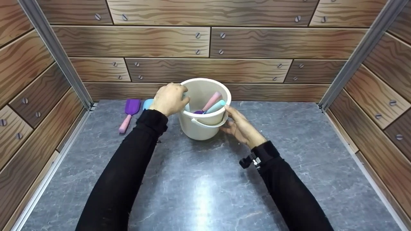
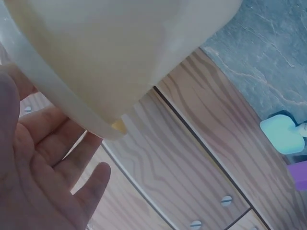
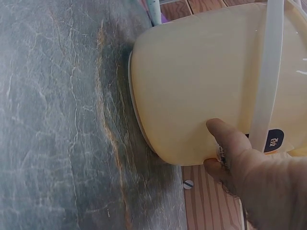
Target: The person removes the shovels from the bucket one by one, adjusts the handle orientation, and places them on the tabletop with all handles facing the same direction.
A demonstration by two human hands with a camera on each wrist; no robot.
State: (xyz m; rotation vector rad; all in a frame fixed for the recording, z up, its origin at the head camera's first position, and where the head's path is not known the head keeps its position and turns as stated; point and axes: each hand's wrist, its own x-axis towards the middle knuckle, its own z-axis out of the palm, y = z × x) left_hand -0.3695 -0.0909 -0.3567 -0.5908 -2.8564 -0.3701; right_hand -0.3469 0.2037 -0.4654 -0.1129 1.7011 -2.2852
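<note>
A cream bucket (image 1: 200, 128) stands upright on the grey floor, its handle hanging at the front. A pink-handled tool (image 1: 212, 102) with a purple end leans inside it, beside a light-blue handle (image 1: 215, 107). My left hand (image 1: 170, 98) is over the left rim, thumb and fingers pinching a light-blue tool (image 1: 187, 107), mostly hidden by the hand. In the left wrist view its other fingers (image 2: 98, 179) spread near the rim. At the bucket's right side, my right hand (image 1: 240, 126) rests with fairly straight fingers. The right wrist view has fingers (image 3: 225, 136) against the bucket wall by the handle.
Left of the bucket lies a purple shovel (image 1: 132, 107) with a pink handle. Next to it is a light-blue shovel (image 1: 147, 103), partly behind my left hand. Wood-patterned panels (image 1: 167, 41) enclose the back and sides of the grey marbled floor (image 1: 199, 179).
</note>
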